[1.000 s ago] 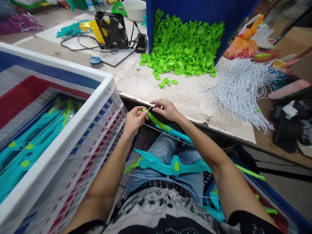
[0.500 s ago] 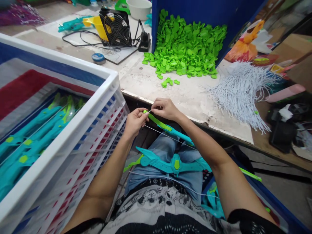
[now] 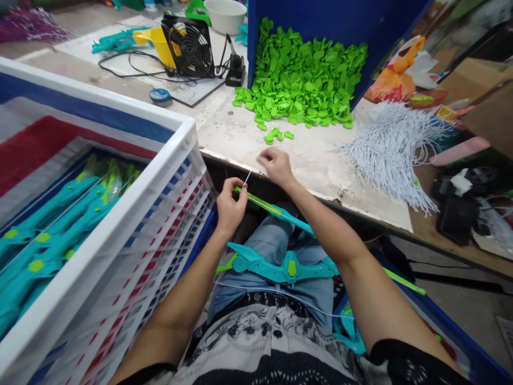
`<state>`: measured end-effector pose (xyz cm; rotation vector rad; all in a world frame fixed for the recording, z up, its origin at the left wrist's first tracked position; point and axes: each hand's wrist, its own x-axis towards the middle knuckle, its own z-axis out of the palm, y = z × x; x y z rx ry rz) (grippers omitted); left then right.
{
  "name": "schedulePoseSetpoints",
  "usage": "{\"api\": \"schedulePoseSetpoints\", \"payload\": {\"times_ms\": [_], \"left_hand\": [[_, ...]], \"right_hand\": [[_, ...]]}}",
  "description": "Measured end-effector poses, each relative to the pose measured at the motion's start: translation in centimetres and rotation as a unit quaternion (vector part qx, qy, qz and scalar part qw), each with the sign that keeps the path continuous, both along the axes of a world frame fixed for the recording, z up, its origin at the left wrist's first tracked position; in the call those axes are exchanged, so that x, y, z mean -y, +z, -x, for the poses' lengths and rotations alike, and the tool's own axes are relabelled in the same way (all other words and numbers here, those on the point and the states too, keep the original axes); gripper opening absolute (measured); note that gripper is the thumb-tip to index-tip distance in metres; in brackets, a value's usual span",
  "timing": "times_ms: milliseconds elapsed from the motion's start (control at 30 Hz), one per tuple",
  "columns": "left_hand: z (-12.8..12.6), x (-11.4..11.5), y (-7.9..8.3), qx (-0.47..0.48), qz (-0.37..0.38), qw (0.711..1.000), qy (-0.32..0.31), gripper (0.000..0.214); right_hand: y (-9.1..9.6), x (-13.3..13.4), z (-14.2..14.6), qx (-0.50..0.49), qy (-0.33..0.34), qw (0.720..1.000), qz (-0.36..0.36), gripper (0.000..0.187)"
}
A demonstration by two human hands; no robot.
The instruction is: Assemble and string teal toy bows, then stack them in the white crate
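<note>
Hands: left hand [image 3: 231, 206] is closed in a pinch on the green tip of a bow [image 3: 264, 205], with a string [image 3: 247, 179] end gripped alongside, over the lap. Right hand [image 3: 274, 164] is raised just above the table [image 3: 240, 140] edge, fingers curled; whether anything is pinched cannot be told. Second bow [image 3: 286, 269] is laid across the lap. Crate [image 3: 176, 140] is set at left. Green parts [image 3: 304, 80] and string bundle [image 3: 393, 149] are heaped on the table.
</note>
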<state>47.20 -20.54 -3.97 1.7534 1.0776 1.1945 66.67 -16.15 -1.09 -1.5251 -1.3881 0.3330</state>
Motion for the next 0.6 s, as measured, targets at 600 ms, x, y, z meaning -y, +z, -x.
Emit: {"api": "schedulePoseSetpoints", "payload": {"times_ms": [600], "left_hand": [[0.8, -3.2, 3.7, 0.075, 0.112, 0.991, 0.002, 0.015]], "right_hand": [[-3.2, 6.4, 9.4, -0.161, 0.006, 0.983, -0.086, 0.008]]}}
